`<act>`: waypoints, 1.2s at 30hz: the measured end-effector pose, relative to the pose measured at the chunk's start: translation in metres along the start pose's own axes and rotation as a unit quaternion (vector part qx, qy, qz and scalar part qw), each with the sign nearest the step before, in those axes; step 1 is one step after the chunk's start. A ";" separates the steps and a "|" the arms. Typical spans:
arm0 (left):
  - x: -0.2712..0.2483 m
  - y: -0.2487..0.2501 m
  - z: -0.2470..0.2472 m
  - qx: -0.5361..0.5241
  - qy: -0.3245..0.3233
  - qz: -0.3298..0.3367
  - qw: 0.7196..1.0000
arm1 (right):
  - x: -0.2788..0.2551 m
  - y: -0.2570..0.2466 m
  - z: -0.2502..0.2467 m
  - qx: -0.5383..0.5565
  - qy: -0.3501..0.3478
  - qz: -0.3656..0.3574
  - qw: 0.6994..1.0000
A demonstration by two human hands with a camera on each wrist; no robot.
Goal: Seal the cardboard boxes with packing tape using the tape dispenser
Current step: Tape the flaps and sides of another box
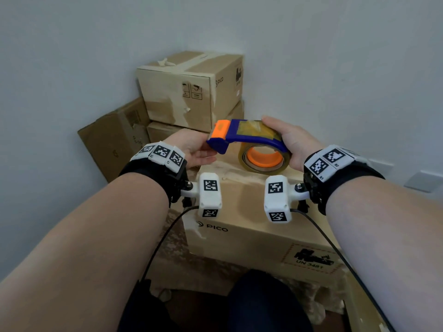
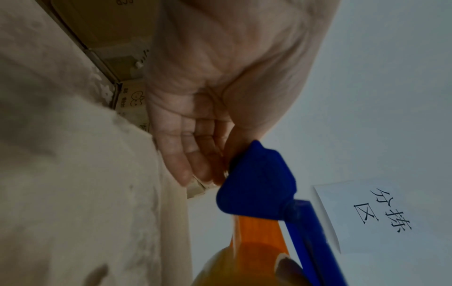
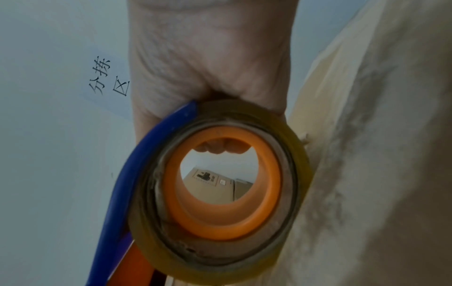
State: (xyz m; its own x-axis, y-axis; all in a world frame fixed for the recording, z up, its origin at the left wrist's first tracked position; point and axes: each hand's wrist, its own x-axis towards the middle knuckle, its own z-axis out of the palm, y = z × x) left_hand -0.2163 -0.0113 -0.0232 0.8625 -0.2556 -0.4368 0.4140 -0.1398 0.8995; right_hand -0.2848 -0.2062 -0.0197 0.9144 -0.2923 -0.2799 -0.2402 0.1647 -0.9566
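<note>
A blue and orange tape dispenser [image 1: 251,137] with a clear tape roll [image 1: 263,161] hangs level above a PICO cardboard box [image 1: 251,238]. My right hand [image 1: 287,142] grips the roll end, fingertips curled inside the orange core [image 3: 220,222]. My left hand [image 1: 194,149] is palm up at the cutter end, thumb and fingers holding the blue nose [image 2: 257,180]. The box top [image 2: 73,174] below carries old whitish tape residue. How the box flaps lie under the dispenser is hidden.
More cardboard boxes [image 1: 187,92] are stacked in the wall corner behind, and another box [image 1: 115,140] leans at the left. A paper sign [image 2: 367,212] hangs on the wall. My dark-clothed knees [image 1: 263,303] are against the box front.
</note>
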 end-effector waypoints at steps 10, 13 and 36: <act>-0.031 -0.010 -0.009 -0.063 0.008 0.005 0.998 | -0.021 -0.013 0.018 -0.033 0.004 -0.044 0.998; -0.038 -0.013 -0.006 -0.052 0.013 0.009 0.999 | -0.030 -0.008 0.015 -0.029 0.012 -0.041 0.999; -0.021 -0.022 -0.002 0.128 0.091 0.053 0.986 | -0.019 0.013 0.002 -0.117 0.028 -0.032 0.992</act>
State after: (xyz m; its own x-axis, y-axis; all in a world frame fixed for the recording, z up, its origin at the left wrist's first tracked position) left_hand -0.2434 -0.0012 -0.0336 0.9445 -0.1080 -0.3104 0.2529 -0.3644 0.8962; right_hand -0.3049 -0.1968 -0.0264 0.9126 -0.3473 -0.2157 -0.2568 -0.0764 -0.9634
